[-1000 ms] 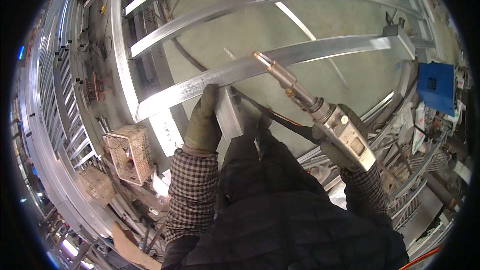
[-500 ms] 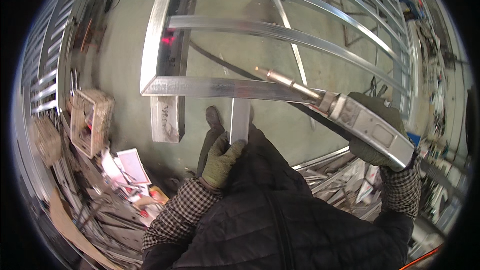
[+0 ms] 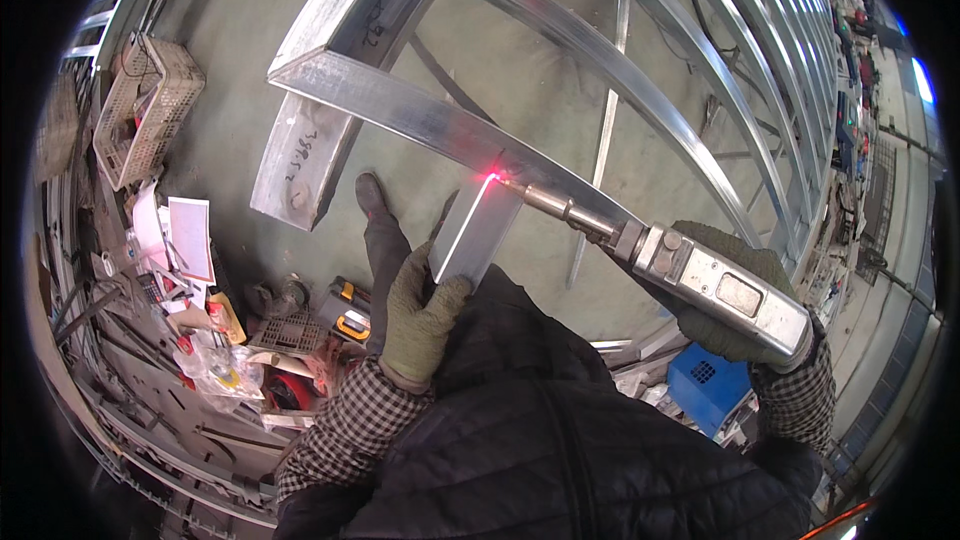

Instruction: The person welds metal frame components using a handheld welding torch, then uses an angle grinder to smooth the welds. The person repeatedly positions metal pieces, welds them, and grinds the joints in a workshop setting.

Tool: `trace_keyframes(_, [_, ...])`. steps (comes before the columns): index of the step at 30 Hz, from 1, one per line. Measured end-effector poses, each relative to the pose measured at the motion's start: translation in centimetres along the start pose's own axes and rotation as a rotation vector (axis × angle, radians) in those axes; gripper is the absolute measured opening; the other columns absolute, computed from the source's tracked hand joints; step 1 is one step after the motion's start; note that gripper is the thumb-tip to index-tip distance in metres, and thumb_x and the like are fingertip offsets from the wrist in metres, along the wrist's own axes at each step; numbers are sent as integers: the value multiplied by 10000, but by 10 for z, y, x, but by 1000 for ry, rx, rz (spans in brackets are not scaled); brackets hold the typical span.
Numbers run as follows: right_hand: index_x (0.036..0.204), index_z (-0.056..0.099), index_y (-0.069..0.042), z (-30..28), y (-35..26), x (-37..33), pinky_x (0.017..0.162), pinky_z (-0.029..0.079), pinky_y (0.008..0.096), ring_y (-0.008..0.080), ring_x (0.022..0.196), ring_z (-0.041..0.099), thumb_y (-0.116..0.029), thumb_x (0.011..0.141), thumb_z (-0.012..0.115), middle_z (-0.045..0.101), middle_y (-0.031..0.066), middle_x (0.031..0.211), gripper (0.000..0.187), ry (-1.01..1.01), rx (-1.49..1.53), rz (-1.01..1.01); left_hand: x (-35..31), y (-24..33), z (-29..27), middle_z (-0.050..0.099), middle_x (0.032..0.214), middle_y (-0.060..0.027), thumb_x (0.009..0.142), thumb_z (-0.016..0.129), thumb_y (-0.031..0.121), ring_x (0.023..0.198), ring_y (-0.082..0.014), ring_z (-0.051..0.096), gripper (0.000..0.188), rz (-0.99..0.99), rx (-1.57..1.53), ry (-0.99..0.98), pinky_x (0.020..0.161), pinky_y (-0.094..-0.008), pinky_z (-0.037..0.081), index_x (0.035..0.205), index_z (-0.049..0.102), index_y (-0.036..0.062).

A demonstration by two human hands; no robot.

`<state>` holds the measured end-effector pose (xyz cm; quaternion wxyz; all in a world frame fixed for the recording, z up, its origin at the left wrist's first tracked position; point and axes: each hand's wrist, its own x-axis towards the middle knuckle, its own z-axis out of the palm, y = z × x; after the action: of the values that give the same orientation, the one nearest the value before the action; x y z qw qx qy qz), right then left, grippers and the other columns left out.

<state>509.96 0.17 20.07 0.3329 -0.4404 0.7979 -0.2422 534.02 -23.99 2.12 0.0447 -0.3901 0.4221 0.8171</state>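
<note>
My left hand [image 3: 422, 320], in a green knit glove, is closed around the near end of a short metal tube [image 3: 480, 240]. The tube's far end meets the side of the near bar [image 3: 400, 115] of a welded metal frame. My right hand [image 3: 735, 340], gloved alike, is wrapped round a silver handheld laser welding gun [image 3: 725, 280]. Its nozzle tip is at the corner where tube and bar meet, with a red glow there. Whether the tip touches the metal I cannot tell. A longer tube with handwritten marks [image 3: 300, 165] lies under the frame's left corner.
A plastic crate [image 3: 150, 110] stands at left. Nearer are papers [image 3: 190, 240], a plastic bag [image 3: 222, 365] and a black-and-yellow case [image 3: 348, 310]. A blue box-shaped machine [image 3: 708, 387] sits below my right arm. Several slats of the frame curve away to the far right.
My view has turned, tilting the frame. The gun's nozzle has come down to the joint of the short tube and bar, where the red glow now shows. My left hand keeps its grip.
</note>
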Motion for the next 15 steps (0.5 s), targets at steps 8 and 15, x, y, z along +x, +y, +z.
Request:
trace_keyframes(8, [1442, 603, 6, 2, -1, 4, 846, 597, 368, 300, 1005, 745, -238, 939, 804, 698, 194, 1337, 594, -38, 78, 101, 2, -3, -3, 649, 1272, -99, 961, 775, 155, 1105, -157, 630, 596, 27, 52, -9, 961, -281, 521, 1456, 527, -65])
trace_keyframes(15, [1420, 627, -14, 3, 0, 6, 818, 606, 370, 309, 978, 758, -244, 923, 815, 700, 192, 1333, 579, -18, 92, 61, 3, -3, -3, 660, 1260, -92, 946, 791, 147, 1094, -154, 631, 591, 2, -4, -14, 940, -277, 527, 1447, 543, -44])
